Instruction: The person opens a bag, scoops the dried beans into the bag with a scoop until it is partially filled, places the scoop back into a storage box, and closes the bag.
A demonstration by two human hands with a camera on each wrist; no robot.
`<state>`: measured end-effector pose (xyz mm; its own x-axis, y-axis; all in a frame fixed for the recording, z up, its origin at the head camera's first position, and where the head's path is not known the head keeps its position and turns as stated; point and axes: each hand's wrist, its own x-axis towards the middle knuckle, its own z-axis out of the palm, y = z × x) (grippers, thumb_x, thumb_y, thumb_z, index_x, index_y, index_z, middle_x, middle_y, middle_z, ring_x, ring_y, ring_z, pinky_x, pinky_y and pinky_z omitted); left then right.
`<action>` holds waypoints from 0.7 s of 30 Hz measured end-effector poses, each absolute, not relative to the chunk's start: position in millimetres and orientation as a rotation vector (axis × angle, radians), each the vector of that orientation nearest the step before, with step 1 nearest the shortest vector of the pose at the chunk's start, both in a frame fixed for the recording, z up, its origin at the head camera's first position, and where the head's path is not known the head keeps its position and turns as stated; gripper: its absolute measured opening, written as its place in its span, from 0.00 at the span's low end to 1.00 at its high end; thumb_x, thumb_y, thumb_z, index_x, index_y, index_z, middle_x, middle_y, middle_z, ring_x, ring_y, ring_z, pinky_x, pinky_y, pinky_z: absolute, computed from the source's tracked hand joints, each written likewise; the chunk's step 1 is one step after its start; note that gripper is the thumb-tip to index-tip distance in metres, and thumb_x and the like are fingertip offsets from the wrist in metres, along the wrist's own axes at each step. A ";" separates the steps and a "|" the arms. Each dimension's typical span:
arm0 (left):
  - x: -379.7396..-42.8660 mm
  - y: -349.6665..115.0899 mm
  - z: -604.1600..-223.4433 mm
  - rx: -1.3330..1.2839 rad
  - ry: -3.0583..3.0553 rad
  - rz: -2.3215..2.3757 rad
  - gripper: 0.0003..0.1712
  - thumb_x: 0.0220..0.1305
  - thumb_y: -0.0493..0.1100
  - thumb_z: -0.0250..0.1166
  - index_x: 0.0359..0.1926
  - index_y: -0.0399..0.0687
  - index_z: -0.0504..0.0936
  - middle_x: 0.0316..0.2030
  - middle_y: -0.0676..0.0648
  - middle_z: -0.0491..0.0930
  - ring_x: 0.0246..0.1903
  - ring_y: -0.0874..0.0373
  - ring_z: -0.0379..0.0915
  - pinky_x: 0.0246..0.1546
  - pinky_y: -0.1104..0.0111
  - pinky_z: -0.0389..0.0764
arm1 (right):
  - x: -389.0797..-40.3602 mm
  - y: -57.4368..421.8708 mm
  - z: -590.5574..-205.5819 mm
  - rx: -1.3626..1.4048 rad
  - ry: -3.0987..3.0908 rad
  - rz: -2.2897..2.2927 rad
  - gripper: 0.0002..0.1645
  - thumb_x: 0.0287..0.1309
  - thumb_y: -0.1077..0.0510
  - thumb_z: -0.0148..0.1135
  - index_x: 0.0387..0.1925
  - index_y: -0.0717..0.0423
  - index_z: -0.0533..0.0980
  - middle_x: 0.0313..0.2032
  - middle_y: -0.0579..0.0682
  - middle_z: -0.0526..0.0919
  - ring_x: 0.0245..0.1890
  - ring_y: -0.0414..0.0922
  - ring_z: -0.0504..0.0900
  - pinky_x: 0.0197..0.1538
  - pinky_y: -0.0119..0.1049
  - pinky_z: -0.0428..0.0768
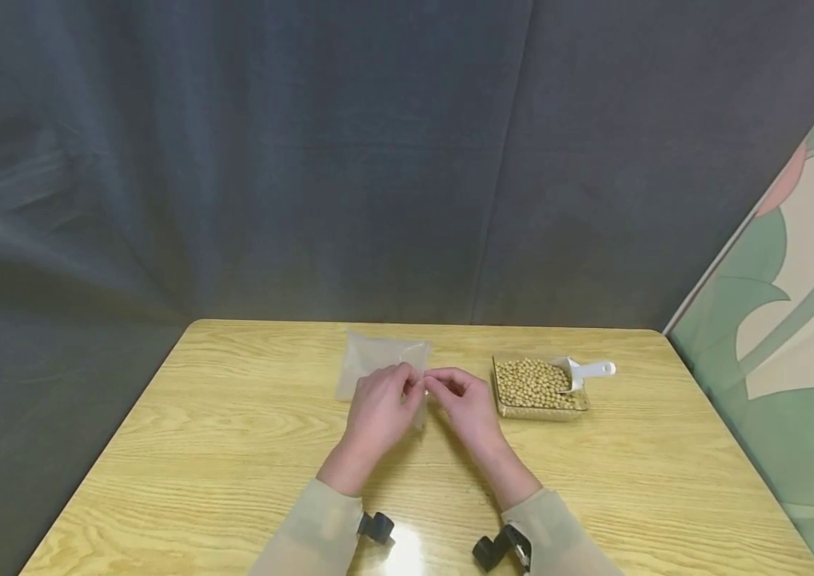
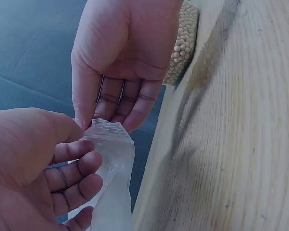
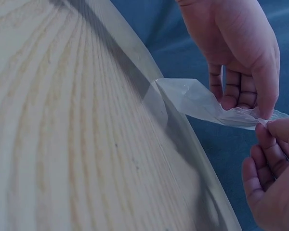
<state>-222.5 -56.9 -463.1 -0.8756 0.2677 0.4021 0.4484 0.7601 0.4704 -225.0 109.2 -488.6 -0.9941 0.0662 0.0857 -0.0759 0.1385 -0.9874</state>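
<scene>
Between both hands is a clear plastic bag (image 1: pixel 383 352), thin and wrinkled along its top edge. My left hand (image 1: pixel 383 404) pinches that edge between thumb and forefinger. Close beside it, my right hand (image 1: pixel 466 404) pinches the same edge, the two sets of fingertips nearly touching. In the left wrist view the bag (image 2: pixel 116 178) hangs below the fingers, and its other fingers are loosely curled. The right wrist view shows the bag (image 3: pixel 188 96) stretching sideways from the pinched edge, above the table. Whether its mouth is parted cannot be told.
To the right of the hands stands a clear rectangular container (image 1: pixel 540 414) of pale yellow beans (image 1: pixel 531 384). A white scoop (image 1: pixel 594 370) rests in it, its handle sticking out past the right rim. Dark curtains rise behind the wooden table (image 1: pixel 234 448).
</scene>
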 end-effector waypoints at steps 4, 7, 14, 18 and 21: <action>-221.2 -57.1 -461.9 -0.563 -2.650 -0.801 0.08 0.80 0.43 0.68 0.38 0.52 0.85 0.29 0.56 0.80 0.30 0.57 0.74 0.44 0.52 0.78 | -225.5 109.7 -487.2 -0.010 -2.286 2.001 0.10 0.73 0.56 0.75 0.48 0.57 0.91 0.47 0.50 0.92 0.46 0.43 0.84 0.45 0.31 0.81; -220.4 -57.5 -460.7 -0.578 -2.646 -0.816 0.10 0.81 0.43 0.67 0.36 0.52 0.84 0.28 0.56 0.78 0.30 0.57 0.73 0.45 0.51 0.78 | -224.8 110.0 -485.6 -0.021 -2.285 2.019 0.10 0.73 0.55 0.75 0.49 0.57 0.91 0.47 0.50 0.92 0.47 0.43 0.84 0.46 0.31 0.80; -217.5 -59.5 -457.3 -0.597 -2.648 -0.856 0.08 0.82 0.41 0.65 0.40 0.51 0.86 0.32 0.55 0.81 0.33 0.56 0.74 0.47 0.49 0.79 | -221.3 110.5 -479.5 -0.007 -2.309 2.048 0.13 0.71 0.53 0.76 0.49 0.57 0.91 0.50 0.49 0.91 0.49 0.43 0.85 0.48 0.32 0.82; -216.9 -60.2 -453.8 -0.609 -2.658 -0.905 0.10 0.83 0.42 0.65 0.37 0.52 0.83 0.30 0.56 0.77 0.32 0.57 0.71 0.45 0.52 0.77 | -220.6 112.0 -477.7 0.027 -2.303 2.059 0.11 0.72 0.54 0.76 0.48 0.57 0.91 0.48 0.50 0.91 0.48 0.44 0.85 0.49 0.33 0.83; -217.0 -60.9 -451.6 -0.625 -2.664 -0.956 0.12 0.83 0.42 0.64 0.36 0.52 0.81 0.28 0.57 0.73 0.31 0.57 0.68 0.42 0.56 0.75 | -220.2 113.7 -477.1 0.037 -2.288 2.092 0.10 0.72 0.56 0.75 0.48 0.57 0.90 0.46 0.50 0.91 0.48 0.45 0.86 0.51 0.34 0.84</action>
